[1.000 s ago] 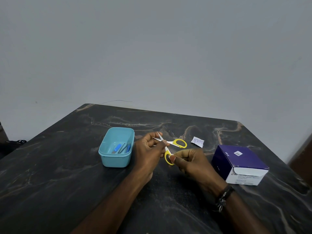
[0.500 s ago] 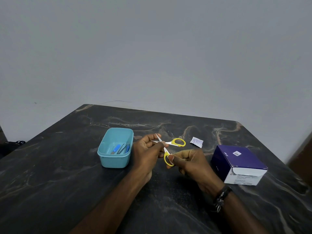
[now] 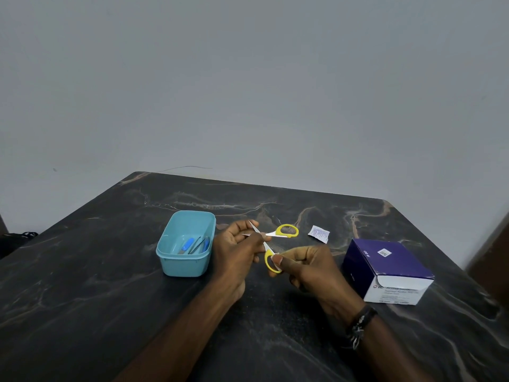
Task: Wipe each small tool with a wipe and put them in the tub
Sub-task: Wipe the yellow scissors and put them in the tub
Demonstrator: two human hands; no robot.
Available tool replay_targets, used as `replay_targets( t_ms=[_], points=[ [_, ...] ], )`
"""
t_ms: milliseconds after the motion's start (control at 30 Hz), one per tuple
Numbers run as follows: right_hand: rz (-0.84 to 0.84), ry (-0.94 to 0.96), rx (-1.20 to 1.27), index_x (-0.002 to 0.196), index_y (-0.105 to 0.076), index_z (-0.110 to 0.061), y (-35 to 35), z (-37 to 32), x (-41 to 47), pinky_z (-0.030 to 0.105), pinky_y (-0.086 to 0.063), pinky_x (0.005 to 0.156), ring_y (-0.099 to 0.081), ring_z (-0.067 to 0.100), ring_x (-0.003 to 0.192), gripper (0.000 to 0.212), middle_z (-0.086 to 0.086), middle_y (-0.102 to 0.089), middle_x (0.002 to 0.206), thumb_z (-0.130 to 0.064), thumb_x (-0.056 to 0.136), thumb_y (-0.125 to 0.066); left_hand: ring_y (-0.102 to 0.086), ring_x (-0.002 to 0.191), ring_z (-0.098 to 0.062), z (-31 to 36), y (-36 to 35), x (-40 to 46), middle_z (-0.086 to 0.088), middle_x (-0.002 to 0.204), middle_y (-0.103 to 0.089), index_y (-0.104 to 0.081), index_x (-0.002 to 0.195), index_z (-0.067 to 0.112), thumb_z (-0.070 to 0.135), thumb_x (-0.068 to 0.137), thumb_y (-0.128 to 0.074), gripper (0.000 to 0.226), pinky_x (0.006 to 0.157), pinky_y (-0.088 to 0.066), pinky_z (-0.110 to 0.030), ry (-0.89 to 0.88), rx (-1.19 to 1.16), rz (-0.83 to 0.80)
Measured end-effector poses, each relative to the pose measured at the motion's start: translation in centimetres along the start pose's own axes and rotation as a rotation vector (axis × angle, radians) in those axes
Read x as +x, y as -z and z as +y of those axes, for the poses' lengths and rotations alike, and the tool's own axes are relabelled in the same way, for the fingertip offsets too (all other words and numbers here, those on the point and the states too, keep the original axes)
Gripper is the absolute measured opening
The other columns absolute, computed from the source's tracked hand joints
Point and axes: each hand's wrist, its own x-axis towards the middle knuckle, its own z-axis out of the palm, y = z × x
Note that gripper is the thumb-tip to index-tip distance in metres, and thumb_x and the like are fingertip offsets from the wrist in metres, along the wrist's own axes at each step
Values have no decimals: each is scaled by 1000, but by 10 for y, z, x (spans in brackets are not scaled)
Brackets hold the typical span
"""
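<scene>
Scissors with yellow handles are being held above the middle of the table, their blades spread apart. The left hand is closing its grip around the blades near the pivot, the fingertips pinching there; whether a wipe is lying between fingers and metal cannot be told. The right hand is pinching the nearer yellow handle loop between thumb and fingers, while the farther loop is sticking out free toward the far edge. A dark bracelet is sitting on the right wrist. Just to the left of the left hand, a blue tub is standing on the table with a few slim tools lying inside it. A small white sachet is lying toward the far edge, and a purple box is sitting near the right edge, well apart from the tub.
</scene>
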Motion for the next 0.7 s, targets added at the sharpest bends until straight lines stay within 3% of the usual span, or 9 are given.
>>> replay_targets(
  t_ms=[67,267,400,533,700],
  points=[
    [34,4,-4,76,-77,-3,-1,2,1,17,-31,40,-39,11,44,17,22,-71,71,-17,85,-72,-58,57,-15,-1,-1,-1,-11,74,-73,-66,88,14,-3,77,-68,20,47,-43,-24,12,18,-9],
    [88,35,24,76,-72,8,-2,2,2,15,-29,39,-37,6,39,22,6,-63,52,-12,86,-70,-68,71,-19,-4,-1,-4,-9,86,-77,-69,100,14,6,83,-69,18,57,-49,-29,56,75,-163],
    [88,52,33,77,-72,7,-1,0,2,13,-29,40,-37,4,38,22,3,-65,53,-12,86,-70,-69,74,-22,-8,1,0,-11,86,-76,-73,94,13,20,90,-67,10,63,-53,-33,54,81,-123],
    [102,76,52,79,-71,12,-1,0,1,8,-33,40,-46,0,35,20,-2,-65,51,-7,86,-69,-61,60,-16,-16,1,2,-11,73,-73,-75,76,19,26,91,-65,19,58,-51,-32,-70,269,-78],
    [107,101,62,82,-71,11,0,-1,0,7,-36,41,-50,-2,37,17,1,-67,56,-6,86,-69,-57,53,-13,-14,1,1,-9,67,-71,-76,85,11,28,85,-71,18,55,-50,-28,0,208,-42]
  ],
)
